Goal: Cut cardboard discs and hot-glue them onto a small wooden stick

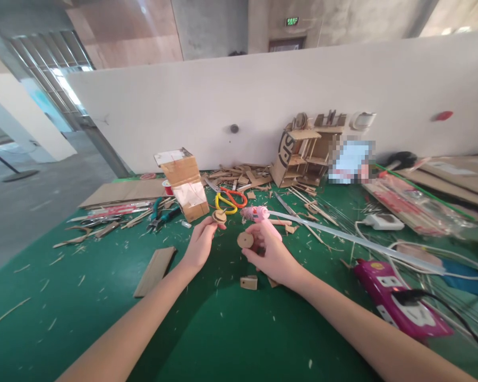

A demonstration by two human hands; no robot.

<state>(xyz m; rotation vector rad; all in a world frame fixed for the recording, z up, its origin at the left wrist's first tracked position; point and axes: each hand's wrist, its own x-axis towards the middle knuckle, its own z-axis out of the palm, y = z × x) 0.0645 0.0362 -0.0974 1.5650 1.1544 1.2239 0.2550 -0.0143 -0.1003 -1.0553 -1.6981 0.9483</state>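
One layered tan cardboard disc [219, 217] is pinched by the left hand [200, 245], one flat, holed tan cardboard disc [245, 241] by the right hand [271, 255], both cut round but unjoined.

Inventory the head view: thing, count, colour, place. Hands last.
Cardboard disc: 1, brown, centre
Small round piece: 1, brown, left of disc
Glue gun: 1, pink, beyond disc
Scissors: 1, orange-yellow handles, back centre
Pliers: at least 1, teal handles, left
Folded cardboard: 1, brown-white, back left
Cardboard shelf: 1, brown, back right
Cardboard scraps: many, brown, back centre
Cardboard strip: 1, brown, front left
Small block: 1, brown, front centre
Translucent strip: 1, clear, right
Power strip: 1, magenta, right
Adapter: 1, white, right
Blurred screen: 1, pale, by shelf
Table: 1, green, underneath
Partition: 1, white, behind table
Exit sign: 1, green, top
Left hand: 1, bare, holding the small piece
Right hand: 1, bare, holding the disc
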